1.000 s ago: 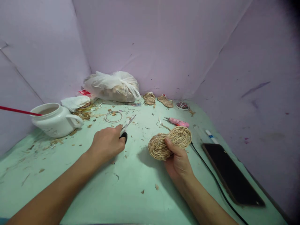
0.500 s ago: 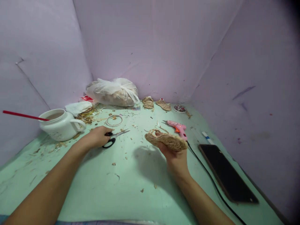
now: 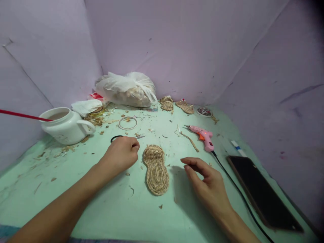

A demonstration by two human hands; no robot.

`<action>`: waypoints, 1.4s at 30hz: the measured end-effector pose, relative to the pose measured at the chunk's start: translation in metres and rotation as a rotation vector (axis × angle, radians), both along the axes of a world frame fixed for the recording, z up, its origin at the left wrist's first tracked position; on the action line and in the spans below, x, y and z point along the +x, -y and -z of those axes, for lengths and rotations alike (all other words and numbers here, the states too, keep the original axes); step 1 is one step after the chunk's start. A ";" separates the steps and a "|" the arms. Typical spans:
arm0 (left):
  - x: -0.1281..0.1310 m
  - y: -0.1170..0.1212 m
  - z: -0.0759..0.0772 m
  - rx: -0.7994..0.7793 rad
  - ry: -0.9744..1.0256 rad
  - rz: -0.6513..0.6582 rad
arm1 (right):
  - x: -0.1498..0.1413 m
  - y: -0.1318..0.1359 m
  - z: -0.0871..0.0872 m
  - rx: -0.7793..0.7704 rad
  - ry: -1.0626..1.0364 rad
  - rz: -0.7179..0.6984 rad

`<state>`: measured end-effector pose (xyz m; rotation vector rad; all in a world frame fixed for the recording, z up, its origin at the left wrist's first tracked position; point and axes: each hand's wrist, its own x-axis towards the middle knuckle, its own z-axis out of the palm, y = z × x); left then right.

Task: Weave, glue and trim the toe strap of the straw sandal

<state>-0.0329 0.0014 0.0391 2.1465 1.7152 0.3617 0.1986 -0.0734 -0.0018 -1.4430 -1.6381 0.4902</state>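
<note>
A small braided straw slipper (image 3: 156, 170) lies flat on the table in front of me, its strap band at the far end. Just left of it is my left hand (image 3: 124, 152), fingers curled closed; whatever they may hold is hidden. Black-handled scissors (image 3: 140, 136) lie behind that hand, mostly covered by it. My right hand (image 3: 206, 179) hovers to the right of the slipper, thumb and fingers apart, holding nothing. Beyond it rests a pink glue gun (image 3: 206, 135) with its black cord, beside a loose straw strand (image 3: 190, 140).
A white mug (image 3: 64, 130) with a red stick stands at left. Behind are a tape ring (image 3: 127, 123), a stuffed plastic bag (image 3: 129, 89), finished slippers (image 3: 184, 106) and a small dish (image 3: 204, 112). A phone (image 3: 263, 190) lies at right. Straw scraps litter the green tabletop.
My right hand has let go of the slipper, which now lies on the table. My left hand has moved right from the scissors toward the slipper. The view has shifted slightly.
</note>
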 end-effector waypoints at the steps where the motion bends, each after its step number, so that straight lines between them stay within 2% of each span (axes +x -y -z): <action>1: 0.003 0.000 0.004 -0.008 0.043 -0.006 | -0.004 0.002 -0.003 -0.077 0.033 0.040; 4: 0.011 0.000 0.017 0.005 0.162 -0.026 | -0.028 0.005 -0.012 -0.213 0.254 0.011; 6: 0.013 0.001 0.022 0.002 0.192 0.021 | -0.047 0.005 -0.016 -0.243 0.395 -0.004; 9: 0.011 0.002 0.021 -0.053 0.166 0.041 | -0.054 0.000 -0.017 -0.261 0.491 -0.072; 12: 0.002 0.001 0.010 -0.160 0.126 0.027 | -0.034 -0.006 -0.015 -0.209 0.412 -0.322; 14: -0.006 0.001 0.003 -0.172 0.107 0.061 | -0.018 -0.008 -0.015 -0.222 0.335 -0.383; 16: -0.012 0.005 0.000 -0.148 0.086 0.161 | -0.010 -0.011 -0.014 -0.200 0.315 -0.431; 19: -0.016 0.016 0.002 -0.190 0.050 0.335 | -0.010 -0.016 -0.012 -0.190 0.316 -0.503; 23: -0.007 0.031 0.010 -0.195 0.053 0.341 | -0.012 -0.025 -0.008 -0.327 0.262 -0.582; 25: 0.001 0.032 0.011 -0.194 0.066 0.337 | -0.010 -0.028 -0.006 -0.343 0.260 -0.620; 30: 0.014 0.020 0.003 -0.347 0.010 0.293 | -0.009 -0.032 -0.001 -0.186 0.277 -0.615; 34: 0.018 0.010 -0.003 -0.468 -0.021 0.297 | -0.013 -0.038 0.002 -0.118 0.298 -0.630; 42: 0.019 0.010 0.006 -0.418 -0.025 0.343 | -0.016 -0.041 0.008 -0.075 0.279 -0.627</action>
